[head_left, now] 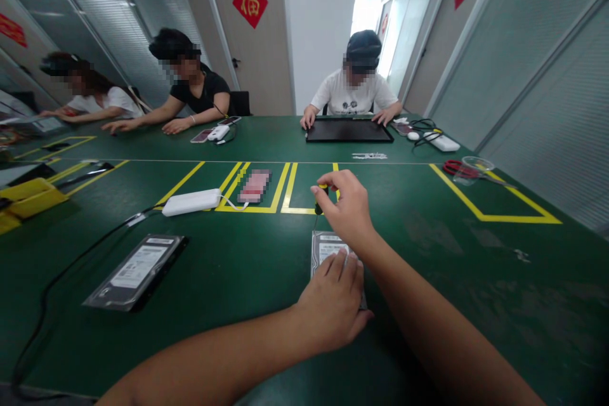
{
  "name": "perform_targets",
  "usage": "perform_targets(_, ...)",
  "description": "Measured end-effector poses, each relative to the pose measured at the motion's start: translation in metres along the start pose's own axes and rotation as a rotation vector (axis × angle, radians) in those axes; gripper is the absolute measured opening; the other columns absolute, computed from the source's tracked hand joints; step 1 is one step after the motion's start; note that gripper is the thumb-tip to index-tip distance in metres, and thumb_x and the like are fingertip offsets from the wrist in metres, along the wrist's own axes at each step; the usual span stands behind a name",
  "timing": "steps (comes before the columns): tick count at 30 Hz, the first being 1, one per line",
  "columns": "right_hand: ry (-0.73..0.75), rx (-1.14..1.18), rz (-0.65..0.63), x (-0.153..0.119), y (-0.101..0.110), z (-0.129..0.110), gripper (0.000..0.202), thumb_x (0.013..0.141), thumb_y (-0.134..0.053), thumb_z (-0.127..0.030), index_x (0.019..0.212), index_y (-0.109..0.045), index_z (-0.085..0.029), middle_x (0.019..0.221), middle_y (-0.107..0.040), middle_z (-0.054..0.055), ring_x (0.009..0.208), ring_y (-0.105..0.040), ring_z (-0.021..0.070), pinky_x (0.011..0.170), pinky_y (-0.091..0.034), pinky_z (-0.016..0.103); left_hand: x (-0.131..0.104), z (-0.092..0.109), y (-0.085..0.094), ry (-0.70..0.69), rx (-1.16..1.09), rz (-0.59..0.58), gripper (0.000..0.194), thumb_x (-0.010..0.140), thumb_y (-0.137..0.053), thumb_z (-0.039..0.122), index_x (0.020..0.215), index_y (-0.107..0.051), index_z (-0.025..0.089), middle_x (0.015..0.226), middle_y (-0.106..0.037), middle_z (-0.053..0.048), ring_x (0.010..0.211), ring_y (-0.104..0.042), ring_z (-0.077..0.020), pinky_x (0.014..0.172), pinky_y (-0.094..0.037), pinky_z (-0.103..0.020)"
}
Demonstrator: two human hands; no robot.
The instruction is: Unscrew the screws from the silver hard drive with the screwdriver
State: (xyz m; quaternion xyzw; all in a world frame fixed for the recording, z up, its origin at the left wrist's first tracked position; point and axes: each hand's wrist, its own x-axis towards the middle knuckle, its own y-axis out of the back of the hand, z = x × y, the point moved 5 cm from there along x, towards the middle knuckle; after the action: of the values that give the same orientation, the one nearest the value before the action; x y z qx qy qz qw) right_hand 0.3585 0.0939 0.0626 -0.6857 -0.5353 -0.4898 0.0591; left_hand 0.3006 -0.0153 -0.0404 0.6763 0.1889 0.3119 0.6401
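A hard drive (320,247) lies on the green table, its far end and part of the white label showing. My left hand (333,298) covers the rest, fingers laid over the top and thumb by the near right edge, holding it against the table. Between the thumb and fingertips of my right hand (349,203) is a black and yellow screwdriver (320,200). It stands nearly upright, with its thin shaft down at the drive's far left corner. Whether the tip sits in a screw is too small to tell. Another hard drive (137,269) rests to the left, label up.
A white power strip (191,202) with a black cable (85,250) lies left of centre, beside a blurred phone (255,186). Red-handled scissors (457,170) and a clear round container (477,165) are at right. Across the table, a person holds a dark panel (349,130); two others sit left.
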Motion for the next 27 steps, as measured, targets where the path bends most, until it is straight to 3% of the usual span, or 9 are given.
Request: perform_targets(27,-0.006,0.013,-0.016,0.0008,0.0006,-0.0008,0.008,0.087,-0.058,-0.026,0.09,-0.065,-0.022,0.092,-0.069,0.006,0.086,-0.061,0.0222,0.08,-0.046,0.037,0.0,0.0004,0.0027,0.009,-0.004,-0.011,0.07,0.096,-0.047,0.059,0.141,-0.047,0.005,0.147,-0.049,-0.022,0.141,-0.039,-0.0384,0.118,-0.026,-0.048)
